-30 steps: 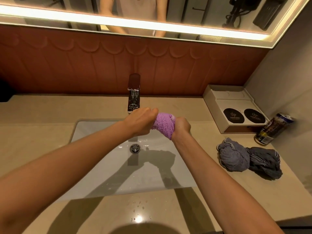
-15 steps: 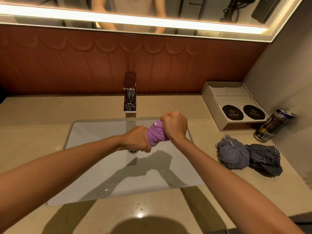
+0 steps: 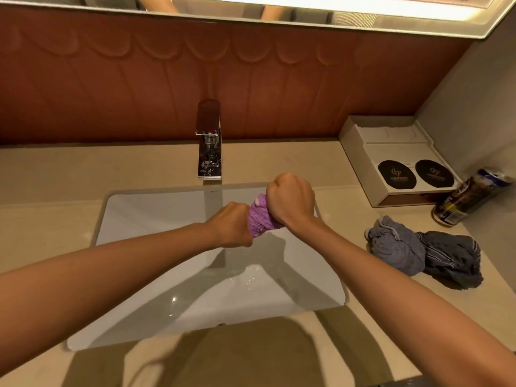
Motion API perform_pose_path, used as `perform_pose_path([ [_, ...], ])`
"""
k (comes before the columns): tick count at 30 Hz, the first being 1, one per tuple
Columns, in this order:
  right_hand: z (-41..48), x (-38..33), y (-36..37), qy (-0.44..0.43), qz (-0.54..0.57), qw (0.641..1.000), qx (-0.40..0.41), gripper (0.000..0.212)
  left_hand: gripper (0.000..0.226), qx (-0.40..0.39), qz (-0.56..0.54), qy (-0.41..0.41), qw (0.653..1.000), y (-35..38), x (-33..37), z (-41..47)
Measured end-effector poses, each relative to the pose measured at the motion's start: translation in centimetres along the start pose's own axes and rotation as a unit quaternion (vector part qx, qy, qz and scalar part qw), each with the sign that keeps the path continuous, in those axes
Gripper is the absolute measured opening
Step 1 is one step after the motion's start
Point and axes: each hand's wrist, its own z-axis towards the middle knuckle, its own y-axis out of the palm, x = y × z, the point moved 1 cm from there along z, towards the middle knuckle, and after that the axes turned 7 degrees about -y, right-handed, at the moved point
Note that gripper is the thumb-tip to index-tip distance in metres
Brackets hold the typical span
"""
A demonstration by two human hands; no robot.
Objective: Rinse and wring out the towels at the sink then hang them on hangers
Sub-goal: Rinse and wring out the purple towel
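Since a second ago the two fists have swapped heights: we log the right hand (image 3: 291, 201) now above and to the right of the left hand (image 3: 231, 223), where the left was the higher one before. Our view has tipped downward too, and less of the mirror (image 3: 307, 12) shows along the top edge

Both hands are closed into tight fists, each gripping one end of the purple towel (image 3: 261, 219). We see only a short twisted length of it between the fists. It is held in the air at centre frame, over the back half of the white sink (image 3: 156, 219), just below and right of the chrome tap (image 3: 209, 141)

Water glints in the basin under the hands

Right of frame, on the beige counter (image 3: 55, 185): a bunched grey towel (image 3: 396, 247) touching a dark striped towel (image 3: 452, 258), both clear of the basin. Above them sits a pale tray (image 3: 391, 141) bearing two black round coasters (image 3: 396, 174), and a can (image 3: 469, 196) just beside the tray, at the side wall

Reddish scalloped wall panel (image 3: 111, 79) fills the upper frame behind the tap
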Motion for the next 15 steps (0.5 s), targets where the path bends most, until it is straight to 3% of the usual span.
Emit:
perform_pose_path([
  [3,0.8,0.2,0.0,-0.039,-0.03,0.998,-0.027,0.037,0.025,-0.072,-0.085,-0.059,0.992,0.4,0.5,-0.1],
  [10,4.1,0.5,-0.2,-0.072,-0.035,0.994,-0.08,0.016,0.031,-0.155,-0.258,-0.102,0.948,0.5,1.4,-0.2],
  [15,5.2,1.1,0.6,-0.106,0.085,0.981,-0.14,0.021,0.033,-0.166,-0.383,-0.12,0.901,1.8,1.6,-0.8],
])
